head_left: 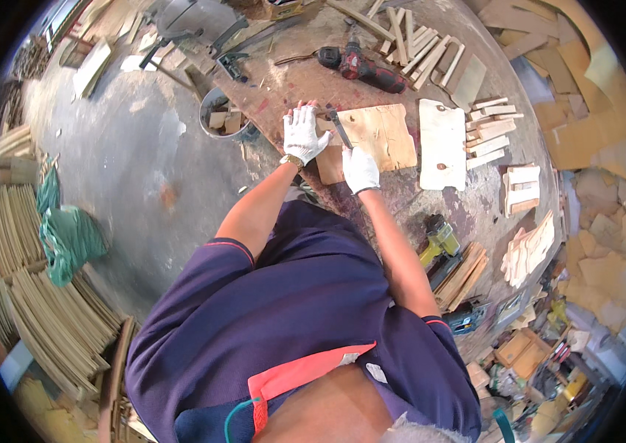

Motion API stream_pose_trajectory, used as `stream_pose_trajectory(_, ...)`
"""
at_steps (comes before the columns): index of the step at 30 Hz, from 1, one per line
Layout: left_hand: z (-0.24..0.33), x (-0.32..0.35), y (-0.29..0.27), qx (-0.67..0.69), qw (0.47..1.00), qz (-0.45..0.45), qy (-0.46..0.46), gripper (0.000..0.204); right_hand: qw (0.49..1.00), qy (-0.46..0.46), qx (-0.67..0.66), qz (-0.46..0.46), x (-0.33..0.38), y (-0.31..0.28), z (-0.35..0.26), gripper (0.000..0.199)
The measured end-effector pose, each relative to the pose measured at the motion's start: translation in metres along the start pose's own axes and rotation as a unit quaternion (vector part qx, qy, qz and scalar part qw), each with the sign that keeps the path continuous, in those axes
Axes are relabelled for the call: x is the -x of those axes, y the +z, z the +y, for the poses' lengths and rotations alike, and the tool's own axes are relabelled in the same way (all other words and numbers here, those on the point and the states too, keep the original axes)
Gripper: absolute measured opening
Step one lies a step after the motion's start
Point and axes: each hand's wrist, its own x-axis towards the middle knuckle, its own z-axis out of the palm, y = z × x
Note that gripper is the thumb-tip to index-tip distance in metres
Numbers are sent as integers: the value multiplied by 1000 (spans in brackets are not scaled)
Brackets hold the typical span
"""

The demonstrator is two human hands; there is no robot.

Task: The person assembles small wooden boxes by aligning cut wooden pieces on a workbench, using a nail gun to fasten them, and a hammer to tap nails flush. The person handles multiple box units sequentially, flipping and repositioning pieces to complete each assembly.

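- Gripping dark tool [340, 127]: right hand [361, 170], fingers closed round it.
- Wooden panel [383, 136] at left edge of counter [401, 196]; left hand [302, 135] beside, grasp cannot tell.
- Best kept steady, probably.

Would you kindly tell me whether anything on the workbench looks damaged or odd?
Two boards look imperfect: the tan board in front of the person has an uneven, ragged right edge, and the pale board to its right has dark spots, though I can't tell whether they're knots or holes.
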Motion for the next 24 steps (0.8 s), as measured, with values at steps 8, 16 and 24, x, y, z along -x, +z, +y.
stream_pose_trajectory(8,-12,-1,9,35,997,61,44,60,982,111,-112,101,117,-34,59,33)
stream_pose_trajectory(16,-33,-2,19,2,999,-47,14,59,933,242,-22,264,199,-49,77,24)
stream_pose_trajectory(24,1,30,-16,-16,998,-38,47,33,962,186,-95,173,135,-61,62,22)
